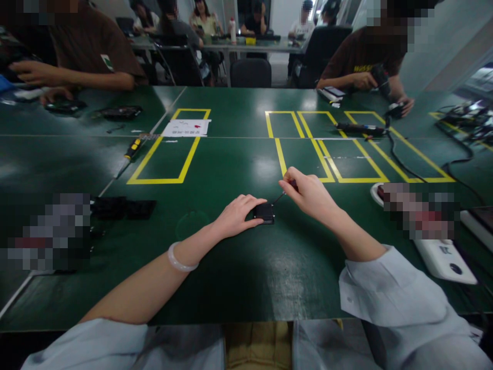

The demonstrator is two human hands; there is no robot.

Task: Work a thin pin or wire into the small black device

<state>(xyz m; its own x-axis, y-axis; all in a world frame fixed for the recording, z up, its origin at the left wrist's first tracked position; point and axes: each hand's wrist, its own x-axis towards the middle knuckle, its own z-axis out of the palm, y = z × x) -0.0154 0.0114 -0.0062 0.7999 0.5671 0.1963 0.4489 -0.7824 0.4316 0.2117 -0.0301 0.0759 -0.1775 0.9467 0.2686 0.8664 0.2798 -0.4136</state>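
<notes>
A small black rectangular part (264, 212) with bright screw-like dots along its right edge lies on the green table, in front of me. My left hand (239, 215) grips it from the left, thumb along the near side and fingers along the far side. My right hand (311, 193) is closed around the dark handle of a screwdriver (279, 198). Its thin shaft slants down to the left, and the tip meets the part's upper right corner or is very close to it.
Yellow tape outlines (155, 181) mark the table (231, 164). To the left lie a yellow-and-black screwdriver (133, 148) and black pieces (140, 209). At right are a white device (447, 262), a black corded tool (362, 129) and cables. Co-workers (362, 61) sit across, one holding a power tool.
</notes>
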